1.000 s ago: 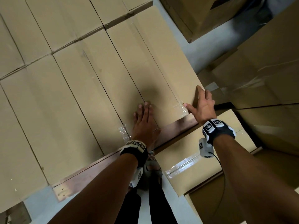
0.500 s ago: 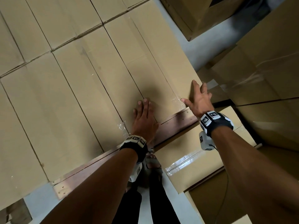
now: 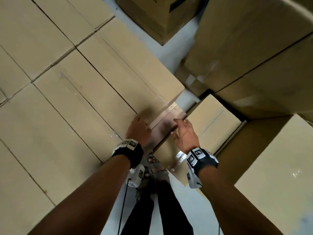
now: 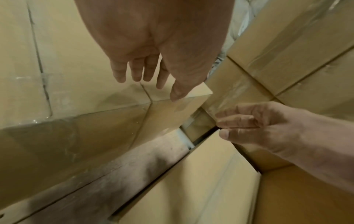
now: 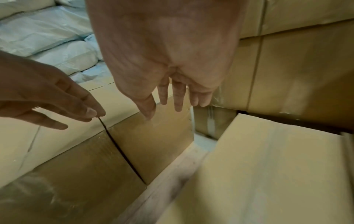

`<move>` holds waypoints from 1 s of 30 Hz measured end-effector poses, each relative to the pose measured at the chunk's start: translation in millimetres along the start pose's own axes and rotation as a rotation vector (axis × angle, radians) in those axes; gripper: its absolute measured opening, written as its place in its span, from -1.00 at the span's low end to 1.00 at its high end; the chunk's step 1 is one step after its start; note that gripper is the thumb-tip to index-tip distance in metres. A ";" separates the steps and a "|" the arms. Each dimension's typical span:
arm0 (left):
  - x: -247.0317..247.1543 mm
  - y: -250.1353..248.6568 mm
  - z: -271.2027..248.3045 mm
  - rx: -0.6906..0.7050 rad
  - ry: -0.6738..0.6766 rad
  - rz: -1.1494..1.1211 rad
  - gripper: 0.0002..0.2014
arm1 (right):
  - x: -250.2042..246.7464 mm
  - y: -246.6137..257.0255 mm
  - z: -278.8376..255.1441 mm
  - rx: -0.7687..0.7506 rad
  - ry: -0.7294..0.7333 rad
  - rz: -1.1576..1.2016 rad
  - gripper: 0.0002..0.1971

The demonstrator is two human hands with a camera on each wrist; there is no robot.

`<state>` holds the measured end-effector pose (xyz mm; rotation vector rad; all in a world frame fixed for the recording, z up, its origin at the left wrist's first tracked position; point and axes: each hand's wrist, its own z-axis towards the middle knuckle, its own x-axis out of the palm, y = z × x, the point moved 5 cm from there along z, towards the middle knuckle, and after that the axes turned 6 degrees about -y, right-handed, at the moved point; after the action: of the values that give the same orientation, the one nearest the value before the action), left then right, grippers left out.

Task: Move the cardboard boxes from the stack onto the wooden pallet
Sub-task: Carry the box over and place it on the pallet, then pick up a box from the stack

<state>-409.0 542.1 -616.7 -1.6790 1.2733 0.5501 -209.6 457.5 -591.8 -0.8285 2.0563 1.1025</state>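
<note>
Both hands loose above the near right corner of the boxes on the pallet

The left hand (image 3: 138,131) hovers with relaxed, straight fingers over the near edge of the tan taped cardboard boxes (image 3: 81,102) packed in rows on the brown wooden pallet (image 3: 166,119); the right hand (image 3: 185,134) hangs open just beside it over the pallet's bare corner, holding nothing. To the right, the stack of plain tan cardboard boxes (image 3: 254,56) stands close, leaving a narrow strip of pale grey floor (image 3: 171,48) between. No readable print on any box; the black-and-white wristbands (image 3: 197,156) carry square code markers only
</note>
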 end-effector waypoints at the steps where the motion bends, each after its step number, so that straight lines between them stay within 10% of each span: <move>1: -1.3 -9.5 -12.2 0.033 0.015 0.009 -0.49 | -4.3 -6.3 -21.6 0.033 -0.020 0.017 -0.43; 18: 79.3 -206.8 -193.2 0.641 0.279 0.014 -0.59 | -92.6 -186.0 -281.5 0.464 -0.505 0.179 -0.48; 30: 191.2 -304.1 -214.6 0.911 0.265 0.060 -0.42 | -111.7 -334.3 -329.4 0.466 -0.547 -0.005 -0.23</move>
<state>-98.6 271.0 -544.1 -0.9536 1.4554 -0.2327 32.7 47.6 -514.2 -0.2583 1.7296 0.6957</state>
